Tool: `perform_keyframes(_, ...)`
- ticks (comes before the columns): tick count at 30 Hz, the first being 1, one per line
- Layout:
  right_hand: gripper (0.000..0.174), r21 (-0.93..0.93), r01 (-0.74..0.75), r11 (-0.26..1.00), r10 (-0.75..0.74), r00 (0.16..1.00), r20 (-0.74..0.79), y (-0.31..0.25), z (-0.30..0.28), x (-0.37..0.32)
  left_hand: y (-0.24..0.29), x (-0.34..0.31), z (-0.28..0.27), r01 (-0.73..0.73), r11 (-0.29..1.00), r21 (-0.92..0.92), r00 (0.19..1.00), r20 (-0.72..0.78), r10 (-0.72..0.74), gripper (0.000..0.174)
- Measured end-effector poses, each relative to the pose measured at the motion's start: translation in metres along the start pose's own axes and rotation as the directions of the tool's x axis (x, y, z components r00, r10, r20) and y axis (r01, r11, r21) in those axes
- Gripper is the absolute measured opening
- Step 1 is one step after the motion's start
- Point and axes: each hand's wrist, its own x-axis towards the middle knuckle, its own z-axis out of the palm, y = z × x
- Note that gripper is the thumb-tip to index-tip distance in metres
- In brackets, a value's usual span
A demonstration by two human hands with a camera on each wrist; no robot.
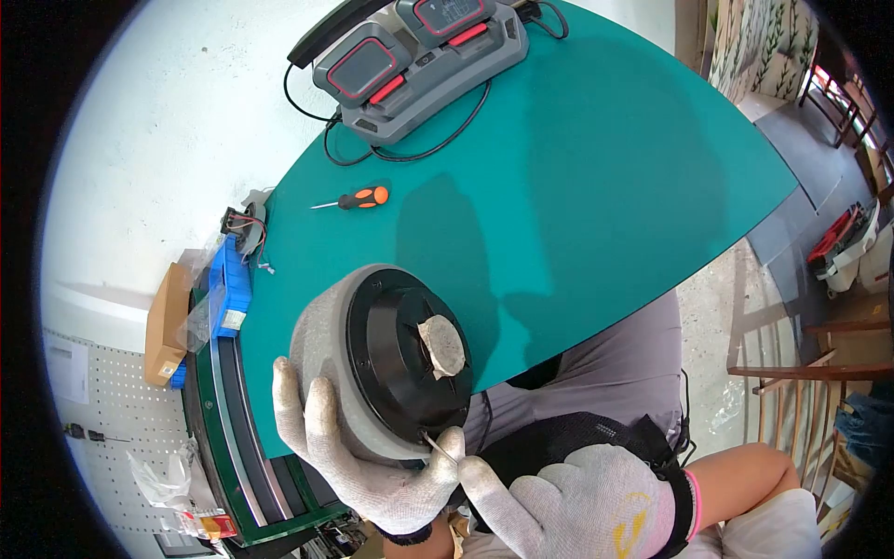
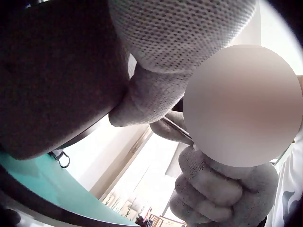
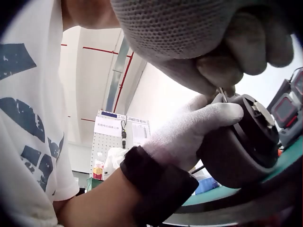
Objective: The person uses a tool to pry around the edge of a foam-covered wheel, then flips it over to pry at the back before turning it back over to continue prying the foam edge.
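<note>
A grey round housing [image 1: 321, 335] with a black cap [image 1: 396, 363] is tilted at the table's near edge; a pale, rough-edged disc [image 1: 441, 347] sits on the cap. The gloved left hand [image 1: 372, 466] grips the housing from below, fingers along its side and thumb near the cap's rim. The gloved right hand [image 1: 577, 503] pinches a thin metal piece [image 1: 440, 449] whose tip meets the cap's rim beside the left thumb. In the right wrist view the thin piece [image 3: 222, 94] stands between the right fingertips and the rim.
On the green table [image 1: 615, 168] lies an orange-and-black screwdriver [image 1: 363, 197]. A grey charger [image 1: 428, 70] with two batteries and a black cable stands at the back. Blue bins [image 1: 229, 289], a wired part [image 1: 247, 228] and a cardboard box [image 1: 168, 324] are at the left.
</note>
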Motion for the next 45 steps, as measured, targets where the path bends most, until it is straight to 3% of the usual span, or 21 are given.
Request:
perform_keyframes(11, 0.073, 0.285, -0.159, 0.945, 0.162, 0.987, 0.014, -0.009, -0.019, 0.007, -0.007, -0.009, 0.005, -0.033, 0.999, 0.028, 0.997, -0.067, 0.035, 0.118)
perform_keyframes(16, 0.076, 0.206, -0.059, 0.977, 0.056, 0.998, 0.018, 0.000, -0.017, 0.003, -0.004, -0.010, 0.003, 0.009, 0.999, -0.039, 0.999, -0.044, -0.011, 0.116)
perform_keyframes(20, 0.076, 0.131, 0.044, 0.990, -0.046, 0.999, 0.012, 0.010, -0.010, -0.002, -0.007, -0.009, 0.003, -0.048, 0.998, -0.039, 0.997, -0.057, 0.046, 0.115)
perform_keyframes(26, 0.077, 0.256, -0.043, 0.966, 0.025, 0.997, 0.076, 0.007, -0.015, 0.002, -0.002, -0.007, 0.001, -0.030, 0.999, 0.042, 0.998, -0.048, 0.032, 0.116)
perform_keyframes(30, 0.078, 0.271, 0.007, 0.963, -0.020, 0.999, 0.045, 0.011, -0.011, -0.001, -0.002, -0.007, 0.005, -0.027, 1.000, 0.006, 0.997, -0.078, 0.028, 0.119)
perform_keyframes(32, 0.080, 0.254, -0.016, 0.967, -0.020, 0.990, 0.137, 0.010, -0.020, 0.003, 0.000, -0.008, 0.004, -0.017, 1.000, 0.014, 0.997, -0.069, 0.018, 0.119)
perform_keyframes(38, 0.079, 0.280, 0.006, 0.960, -0.046, 0.989, 0.138, 0.016, -0.019, 0.004, -0.003, -0.008, 0.004, -0.055, 0.998, 0.029, 0.995, -0.078, 0.057, 0.120)
perform_keyframes(45, 0.072, 0.160, 0.095, 0.983, -0.115, 0.986, 0.118, 0.021, -0.013, 0.002, -0.001, -0.008, 0.001, -0.038, 0.997, 0.065, 0.998, -0.044, 0.041, 0.122)
